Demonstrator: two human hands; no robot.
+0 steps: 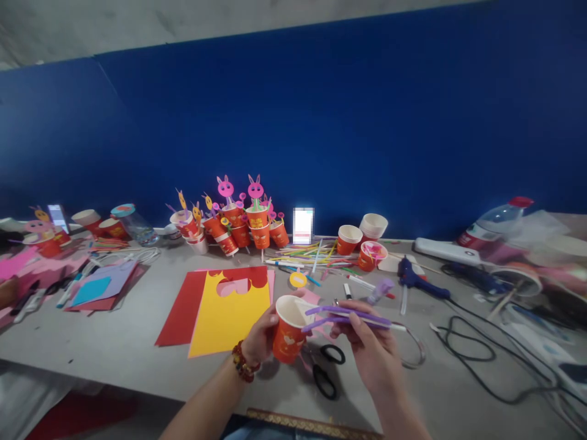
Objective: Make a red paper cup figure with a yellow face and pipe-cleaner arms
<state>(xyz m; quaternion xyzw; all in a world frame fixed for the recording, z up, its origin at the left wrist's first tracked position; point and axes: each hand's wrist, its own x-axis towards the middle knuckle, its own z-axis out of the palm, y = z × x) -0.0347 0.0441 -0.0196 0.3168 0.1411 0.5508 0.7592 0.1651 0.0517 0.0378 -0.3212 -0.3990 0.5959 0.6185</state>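
Near the tabletop's (pixel 132 348) front edge we see an orange-red paper cup (pixel 287 345) with a pale heart print and a whitish inside, and purple sticks (pixel 330 310). Farther in, we see a yellow sheet (pixel 233 327) overlapping a red sheet (pixel 177 315). Toward the back edge we find hot-pink rabbit cutouts (pixel 255 190) and, farther right, a dark-blue glue gun (pixel 419 281).

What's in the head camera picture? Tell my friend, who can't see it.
The left hand holds an orange paper cup, while the right hand holds purple pieces close to it. Farther back on the grey table are cups with pink bunny faces.
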